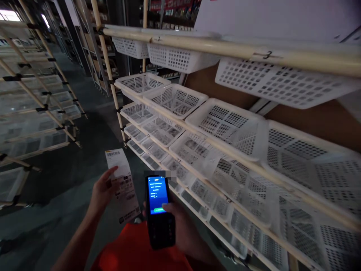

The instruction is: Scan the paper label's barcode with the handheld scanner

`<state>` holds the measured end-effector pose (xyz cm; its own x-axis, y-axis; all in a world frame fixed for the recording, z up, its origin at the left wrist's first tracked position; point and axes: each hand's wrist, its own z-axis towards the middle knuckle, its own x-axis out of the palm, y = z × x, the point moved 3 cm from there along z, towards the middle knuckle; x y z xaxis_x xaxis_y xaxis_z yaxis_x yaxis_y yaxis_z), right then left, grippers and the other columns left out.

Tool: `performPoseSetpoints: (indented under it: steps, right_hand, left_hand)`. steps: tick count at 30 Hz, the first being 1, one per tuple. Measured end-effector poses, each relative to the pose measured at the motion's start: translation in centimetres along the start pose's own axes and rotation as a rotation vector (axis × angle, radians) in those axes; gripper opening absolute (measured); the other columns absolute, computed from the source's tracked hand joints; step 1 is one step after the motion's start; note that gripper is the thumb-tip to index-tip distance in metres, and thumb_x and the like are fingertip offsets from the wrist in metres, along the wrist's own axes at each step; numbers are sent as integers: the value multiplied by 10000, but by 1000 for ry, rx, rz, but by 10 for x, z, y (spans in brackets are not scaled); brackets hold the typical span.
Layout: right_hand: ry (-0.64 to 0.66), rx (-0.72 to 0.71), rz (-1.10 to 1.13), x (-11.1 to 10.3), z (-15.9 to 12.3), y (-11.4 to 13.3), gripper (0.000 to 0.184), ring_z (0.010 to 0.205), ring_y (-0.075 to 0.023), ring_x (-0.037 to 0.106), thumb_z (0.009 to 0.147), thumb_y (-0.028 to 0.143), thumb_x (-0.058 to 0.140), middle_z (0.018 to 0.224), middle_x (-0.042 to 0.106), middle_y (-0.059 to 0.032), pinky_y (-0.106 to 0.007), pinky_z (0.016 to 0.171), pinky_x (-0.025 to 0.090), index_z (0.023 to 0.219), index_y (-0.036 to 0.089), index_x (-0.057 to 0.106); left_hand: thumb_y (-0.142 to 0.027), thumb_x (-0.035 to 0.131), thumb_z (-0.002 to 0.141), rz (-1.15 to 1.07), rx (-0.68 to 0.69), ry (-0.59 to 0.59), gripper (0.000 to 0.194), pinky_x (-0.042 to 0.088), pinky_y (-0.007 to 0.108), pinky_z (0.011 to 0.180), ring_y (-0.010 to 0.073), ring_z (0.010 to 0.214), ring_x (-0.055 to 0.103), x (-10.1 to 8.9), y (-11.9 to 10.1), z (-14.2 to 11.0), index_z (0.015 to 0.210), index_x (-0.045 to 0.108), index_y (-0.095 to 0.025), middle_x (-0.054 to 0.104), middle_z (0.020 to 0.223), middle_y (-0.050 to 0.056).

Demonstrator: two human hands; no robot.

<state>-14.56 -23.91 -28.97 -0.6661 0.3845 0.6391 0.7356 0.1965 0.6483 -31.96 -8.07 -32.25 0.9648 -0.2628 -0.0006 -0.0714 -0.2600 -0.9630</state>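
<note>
My left hand [103, 192] holds a long white paper slip [122, 184] printed with a barcode at its top and small pictures lower down. My right hand [180, 226] grips a black handheld scanner [158, 209] whose blue screen is lit, with my thumb resting on the screen's lower edge. Both hands are low in the view, just left of a rack of white perforated plastic baskets [225, 120]. An orange garment [135, 252] shows below my hands.
The rack on the right has cream-coloured tube rails [225, 47] and several tilted rows of baskets; a rail bears the number 3. Another tube rack [36, 98] stands at the left. A dark floor aisle [84, 124] runs between them toward distant shelving.
</note>
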Motion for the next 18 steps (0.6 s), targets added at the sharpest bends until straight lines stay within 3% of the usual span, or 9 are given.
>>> performPoseSetpoints:
  steps: [7,13,18]
  right_hand:
    - [-87,93,28,4,1,2,432,756,-278,680,746,328,588,878,722,-155,-366,674,480,1117,106,568]
    - [75,11,8,1,4,3,473,863,-291,676,684,198,603,985,713,-146,-397,784,478,1150,129,566]
    - [63,22,-7,-1,7,2,503,837,-290,680,641,152,610,965,717,-142,-392,765,481,1142,137,560]
  left_hand:
    - [-308,767,563,-32,-1,4,869,495,246,628,207,787,621,-3,-1,-2,1352,454,-121,693,896,81]
    - [-337,804,552,-86,1,-50,930,500,240,638,211,840,623,-5,3,-1,1381,422,-164,686,968,92]
    - [-318,831,496,-124,-11,-59,1006,509,240,641,208,823,629,-5,2,0,1392,406,-147,690,979,96]
